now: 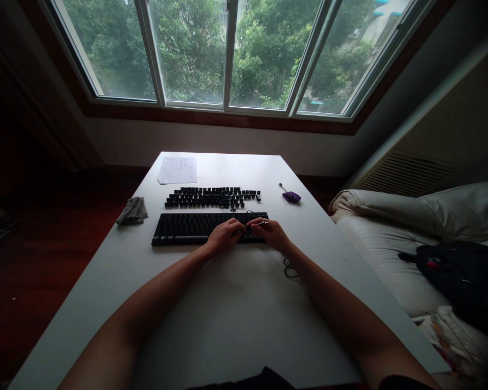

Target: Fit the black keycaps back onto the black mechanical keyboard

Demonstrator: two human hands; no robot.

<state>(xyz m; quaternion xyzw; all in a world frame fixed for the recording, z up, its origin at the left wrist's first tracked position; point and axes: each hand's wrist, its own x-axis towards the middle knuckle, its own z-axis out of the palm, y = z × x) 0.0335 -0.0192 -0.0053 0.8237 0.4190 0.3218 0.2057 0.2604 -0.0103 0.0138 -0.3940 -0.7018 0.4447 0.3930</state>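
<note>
A black keyboard point(187, 230) lies across the white table, with both my hands over its right part. My left hand point(226, 235) rests on it, fingers bent and drawn together near the keys; what they pinch, if anything, is too small to make out. Just to the right, my right hand point(271, 234) is closed on a thin shiny metal tool point(263, 222), its kind unclear at this size. Its fingertips point left, close to those of my left hand. Behind the keyboard, loose black keycaps point(205, 197) stand in several rows. My hands hide part of the keyboard's right side.
On the white table point(236, 314) are a grey cloth point(133, 211) at left, a printed paper sheet point(178, 170) at the back, and a brush-like stick with a purple part point(291, 197) at right. A dark cable point(290, 268) loops beside my right forearm. A sofa point(374, 244) adjoins the right.
</note>
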